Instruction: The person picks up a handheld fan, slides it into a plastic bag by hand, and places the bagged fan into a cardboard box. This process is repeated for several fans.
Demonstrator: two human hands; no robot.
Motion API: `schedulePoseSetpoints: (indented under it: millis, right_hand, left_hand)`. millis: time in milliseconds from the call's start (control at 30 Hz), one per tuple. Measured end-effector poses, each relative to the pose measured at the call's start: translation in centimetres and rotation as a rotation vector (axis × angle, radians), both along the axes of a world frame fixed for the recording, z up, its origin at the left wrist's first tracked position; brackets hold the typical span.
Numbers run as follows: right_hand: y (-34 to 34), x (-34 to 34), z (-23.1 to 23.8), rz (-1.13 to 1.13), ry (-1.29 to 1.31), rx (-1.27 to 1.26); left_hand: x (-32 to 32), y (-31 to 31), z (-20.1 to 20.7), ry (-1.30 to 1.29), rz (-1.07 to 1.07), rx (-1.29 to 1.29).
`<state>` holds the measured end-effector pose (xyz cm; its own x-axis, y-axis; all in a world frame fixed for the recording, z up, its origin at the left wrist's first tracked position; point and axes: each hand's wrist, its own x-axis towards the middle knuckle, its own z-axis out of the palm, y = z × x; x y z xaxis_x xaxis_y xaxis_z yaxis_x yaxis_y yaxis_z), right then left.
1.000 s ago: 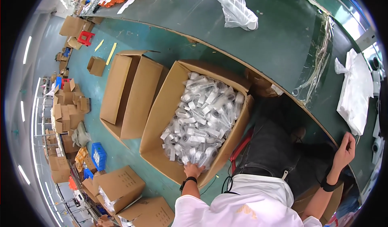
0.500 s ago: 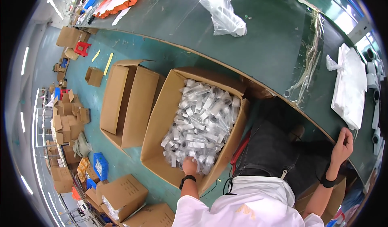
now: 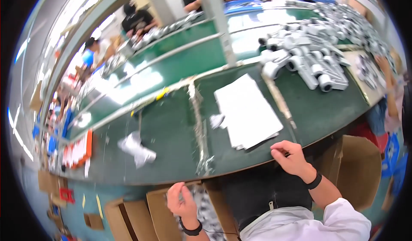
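Observation:
My left hand [image 3: 182, 204] hangs over a cardboard box [image 3: 161, 213] of bagged white-and-grey parts [image 3: 205, 213], below the table's front edge. Its fingers are loosely bent, the thumb is apart, and nothing shows in it. My right hand [image 3: 290, 158] hovers at the table edge, just below a stack of white sheets or flat bags [image 3: 249, 112]. Its fingers are half bent and apart from the thumb, with no object visible between them. On the dark green tabletop [image 3: 171, 161], a white part in a clear plastic bag [image 3: 137, 148] lies to the left.
Grey-white tubular parts [image 3: 315, 62] are piled at the back right. Orange-edged sheets [image 3: 78, 151] lie at the far left, and a yellow-handled tool [image 3: 161, 95] rests along the back edge. An open carton [image 3: 356, 172] stands at right. Co-workers [image 3: 139, 21] sit beyond the table; another person's arm [image 3: 388, 84] reaches in at right.
The view has swung up and to the right, showing the parts pile and co-workers. My left hand has come up out of the box of bagged parts. My right hand stays by the white stack.

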<state>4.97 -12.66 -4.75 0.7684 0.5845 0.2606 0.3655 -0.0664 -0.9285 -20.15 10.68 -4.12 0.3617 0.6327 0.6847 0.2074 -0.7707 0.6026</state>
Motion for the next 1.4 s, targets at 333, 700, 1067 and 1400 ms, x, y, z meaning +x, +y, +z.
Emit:
schedulePoseSetpoints:
  millis: [333, 700, 1067, 1400]
  right_hand:
    - [-7.6, 11.8, 4.2, -0.463, -0.240, -0.162]
    - [-3.4, 23.2, 2.1, -0.655, -0.651, -0.920]
    - [-3.5, 18.4, 2.1, -0.537, -0.079, -0.224]
    - [-4.8, 8.1, 2.3, -0.160, 0.660, 0.542]
  left_hand:
    - [13.7, -0.6, -2.7, 0.035, -0.294, -0.549]
    - [11.3, 3.4, 0.6, -0.193, 0.088, -0.434]
    - [1.6, 19.7, -0.8, 0.348, 0.814, -0.295]
    - [5.4, 16.4, -1.8, 0.383, 0.402, -0.168]
